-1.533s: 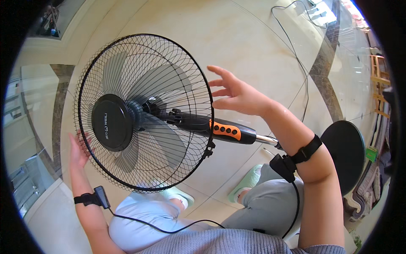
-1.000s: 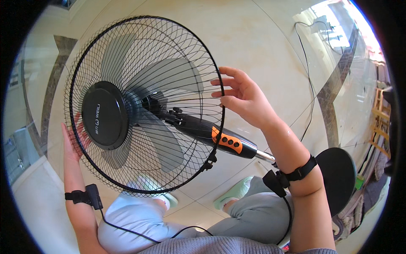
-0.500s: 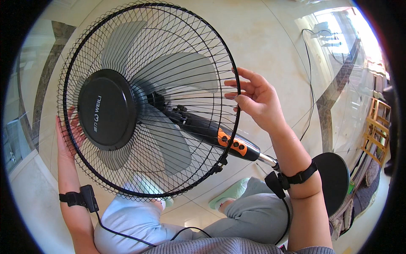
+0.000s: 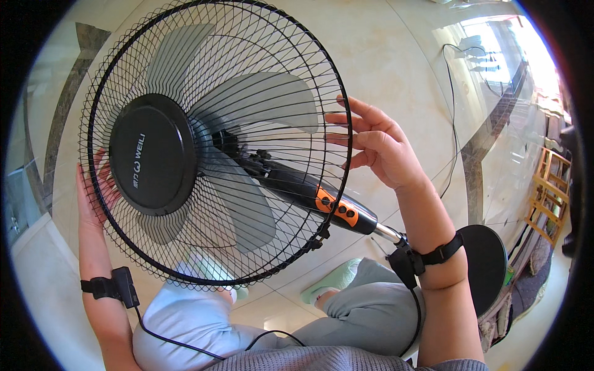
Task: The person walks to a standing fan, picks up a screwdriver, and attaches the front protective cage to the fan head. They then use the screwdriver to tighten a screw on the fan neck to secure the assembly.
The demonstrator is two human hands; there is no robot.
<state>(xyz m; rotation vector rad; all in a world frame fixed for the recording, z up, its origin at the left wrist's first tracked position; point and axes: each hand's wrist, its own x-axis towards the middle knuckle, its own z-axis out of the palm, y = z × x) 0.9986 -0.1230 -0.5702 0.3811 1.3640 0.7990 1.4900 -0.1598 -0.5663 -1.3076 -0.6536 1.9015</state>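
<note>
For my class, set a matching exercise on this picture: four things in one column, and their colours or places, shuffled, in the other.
Column one:
1. control panel
2. fan blades
3. slippers
4. right hand

Column two:
A. pale green, on the feet
B. fingers at the right edge of the wire cage
C. orange, with round dark buttons
D. grey, inside the cage

Right pairs: 1-C, 2-D, 3-A, 4-B
</note>
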